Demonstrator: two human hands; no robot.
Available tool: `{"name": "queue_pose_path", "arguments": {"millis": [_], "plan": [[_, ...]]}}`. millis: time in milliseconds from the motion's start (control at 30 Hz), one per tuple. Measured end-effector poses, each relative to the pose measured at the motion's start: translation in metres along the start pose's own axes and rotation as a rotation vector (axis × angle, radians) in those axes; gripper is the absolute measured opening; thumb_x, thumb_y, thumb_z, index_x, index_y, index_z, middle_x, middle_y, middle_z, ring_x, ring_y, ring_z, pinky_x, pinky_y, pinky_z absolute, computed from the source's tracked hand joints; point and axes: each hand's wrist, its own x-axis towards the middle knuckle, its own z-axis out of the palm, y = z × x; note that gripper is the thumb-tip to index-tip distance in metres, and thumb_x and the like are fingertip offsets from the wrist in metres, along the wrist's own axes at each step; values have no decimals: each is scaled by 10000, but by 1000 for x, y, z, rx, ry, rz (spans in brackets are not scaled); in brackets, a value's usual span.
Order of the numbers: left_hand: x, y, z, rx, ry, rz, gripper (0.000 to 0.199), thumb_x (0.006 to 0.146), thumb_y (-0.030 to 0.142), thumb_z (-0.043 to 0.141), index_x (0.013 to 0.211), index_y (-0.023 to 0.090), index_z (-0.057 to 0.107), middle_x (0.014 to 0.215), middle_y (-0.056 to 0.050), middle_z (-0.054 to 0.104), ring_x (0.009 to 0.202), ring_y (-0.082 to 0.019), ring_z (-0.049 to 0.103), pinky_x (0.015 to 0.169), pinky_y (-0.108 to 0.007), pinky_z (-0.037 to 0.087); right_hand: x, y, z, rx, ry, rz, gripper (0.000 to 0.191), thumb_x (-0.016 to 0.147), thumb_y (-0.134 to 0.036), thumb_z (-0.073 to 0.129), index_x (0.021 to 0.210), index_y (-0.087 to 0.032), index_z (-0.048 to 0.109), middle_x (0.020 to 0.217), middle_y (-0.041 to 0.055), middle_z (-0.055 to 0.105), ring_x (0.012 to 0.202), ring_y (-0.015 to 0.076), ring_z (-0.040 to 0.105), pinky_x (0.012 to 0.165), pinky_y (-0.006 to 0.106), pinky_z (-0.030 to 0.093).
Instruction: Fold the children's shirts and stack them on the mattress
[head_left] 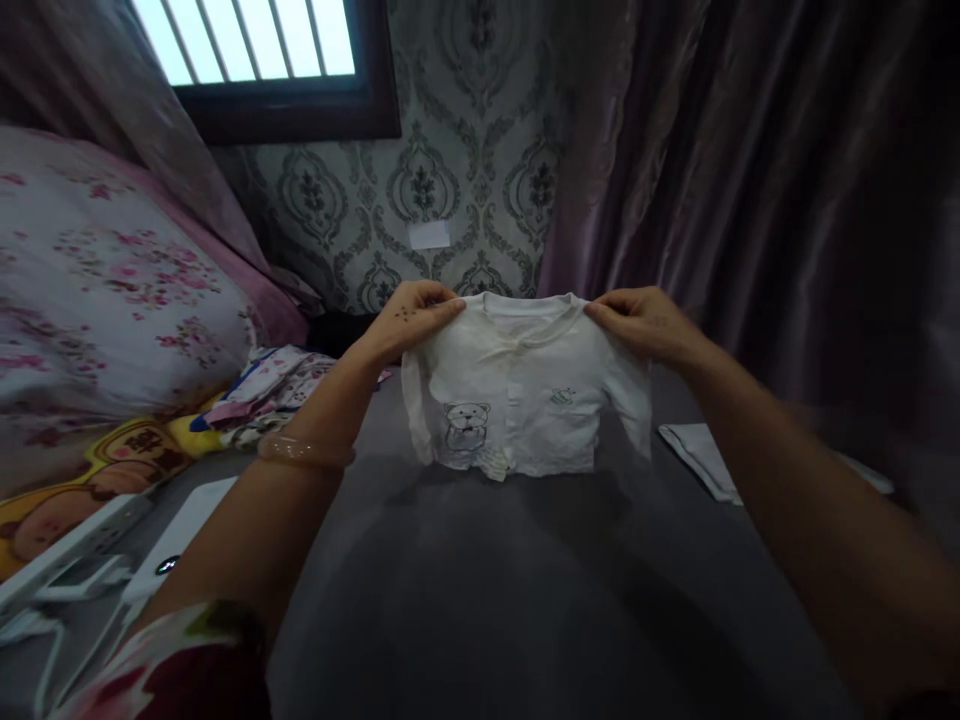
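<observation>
Both hands, left [421,318] and right [651,318], pinching a little white baby shirt [517,385] by its shoulders, well apart.

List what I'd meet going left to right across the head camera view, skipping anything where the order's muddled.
White power strip, pile of patterned cloth, left hand, white baby top, right hand, white folded cloth.

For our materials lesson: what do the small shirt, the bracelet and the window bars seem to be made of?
Small shirt: matt, soft knit, probably cotton; it creases and hangs limp.
Bracelet: smooth, glossy, translucent; stone, glass or plastic.
Window bars: probably metal, being thin and straight; finish unclear against the glare.
</observation>
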Motion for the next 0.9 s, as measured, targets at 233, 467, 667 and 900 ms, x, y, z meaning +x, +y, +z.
{"name": "queue_pose_path", "arguments": {"millis": [233, 467, 667, 900], "plan": [[8, 3, -8, 70, -96, 85, 306, 769, 417, 615, 777, 123, 700, 686, -12, 621, 682, -137, 549, 609, -213, 419, 6, -17, -5, 87, -91, -2, 346, 744, -526, 644, 767, -192, 733, 678, 12, 664, 656, 169, 582, 546, 250, 412], [17, 7, -14, 143, -12, 115, 317, 794, 408, 578, 808, 119, 708, 717, -24, 644, 715, -152, 556, 629, -229, 425, 16, -23, -7, 151, -59, -3, 312, 745, -493, 668, 752, -187, 731, 643, 10, 654, 595, 153, 580, 488, 235, 414], [12, 8, -13, 29, 228, 124, 325, 797, 429, 576, 824, 132, 706, 732, -15, 640, 717, -140, 544, 612, -216, 418, 9, -29, -7, 244, 14, 74, 274, 757, -462, 665, 805, -205, 744, 689, 17, 688, 581, 147, 594, 472, 234, 426], [5, 6, -11, -13, 227, 62, 327, 755, 433, 617, 803, 126, 718, 702, -14, 644, 675, -131, 541, 573, -209, 411, 4, -32, -6, 238, 16, 68, 256, 784, -457, 641, 794, -222, 743, 696, 20, 696, 608, 157, 622, 497, 246, 448]]}}
